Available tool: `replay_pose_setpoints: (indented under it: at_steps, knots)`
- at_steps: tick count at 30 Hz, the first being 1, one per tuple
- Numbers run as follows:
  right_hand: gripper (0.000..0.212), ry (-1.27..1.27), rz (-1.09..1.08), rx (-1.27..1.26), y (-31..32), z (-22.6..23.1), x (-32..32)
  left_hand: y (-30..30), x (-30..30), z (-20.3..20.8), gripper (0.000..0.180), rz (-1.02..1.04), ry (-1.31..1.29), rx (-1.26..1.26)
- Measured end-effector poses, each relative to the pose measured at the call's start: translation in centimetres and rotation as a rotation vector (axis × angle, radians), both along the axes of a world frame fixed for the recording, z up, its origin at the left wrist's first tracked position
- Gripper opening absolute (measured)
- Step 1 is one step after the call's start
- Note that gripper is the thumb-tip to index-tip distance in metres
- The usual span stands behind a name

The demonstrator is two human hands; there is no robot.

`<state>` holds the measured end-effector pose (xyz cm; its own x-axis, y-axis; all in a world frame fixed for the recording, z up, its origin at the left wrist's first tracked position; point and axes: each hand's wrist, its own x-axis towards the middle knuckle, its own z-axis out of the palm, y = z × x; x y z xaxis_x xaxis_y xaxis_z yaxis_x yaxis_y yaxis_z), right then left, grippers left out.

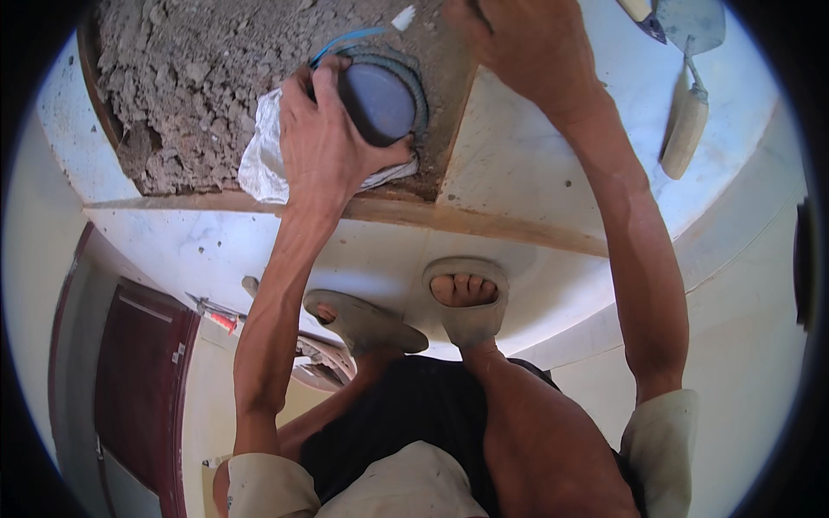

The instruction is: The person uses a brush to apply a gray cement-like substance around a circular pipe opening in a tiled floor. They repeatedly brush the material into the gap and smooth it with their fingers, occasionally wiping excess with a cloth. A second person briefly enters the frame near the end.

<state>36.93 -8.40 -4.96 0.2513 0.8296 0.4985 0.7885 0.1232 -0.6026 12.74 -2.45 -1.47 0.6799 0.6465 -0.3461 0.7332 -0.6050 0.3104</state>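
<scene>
1. Closest in, the pale shirt (414,479) and dark shorts (397,423) fill the bottom, knees bent; beyond them two grey-beige sandals (466,298) stand on white marbled tile (535,160), the left one turned out to the left.
2. Up over the wooden strip (509,229) now, and there's the left hand (324,142) — fingers and thumb spread wide, curved firmly round a blue-grey round piece (380,102), thumb at its lower right, fingertips at its upper left.
3. And that round piece sits just past the strip, at the near right of the rubble. Its flat face points up at the camera, an oval longest from upper left to lower right; a dark side wall shows at its left. How deep it runs, I can't tell.
4. Around its far and right side curves a grey-green ring (420,91), white woven sheeting (262,164) bunched below and left, a blue strip (350,39) looping just beyond.
5. Lumpy grey-brown rubble (190,95) spreads left and away.
6. Over to the right hand (535,52), at the top edge — fingers partly cut off, so its grip I can't tell.
7. Far right, a trowel (686,129) lies handle toward the person, blade away, another tool's pale handle (637,10) beside it.
</scene>
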Motion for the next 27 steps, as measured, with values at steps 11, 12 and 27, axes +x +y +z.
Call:
replay_pose_setpoints:
  at_steps: [11,12,27]
  knots:
    - [0.017,-0.017,-0.005,-0.088,0.3,-0.1,0.5,0.0,0.3,0.3,0.113,0.080,0.037,-0.036]
    - [0.017,0.001,0.000,-0.126,0.2,0.3,0.4,-0.3,0.3,0.3,0.113,0.067,0.032,-0.039]
    - [0.025,-0.004,-0.007,-0.121,0.1,0.8,0.4,-0.6,1.0,0.8,0.110,-0.032,-0.019,-0.048]
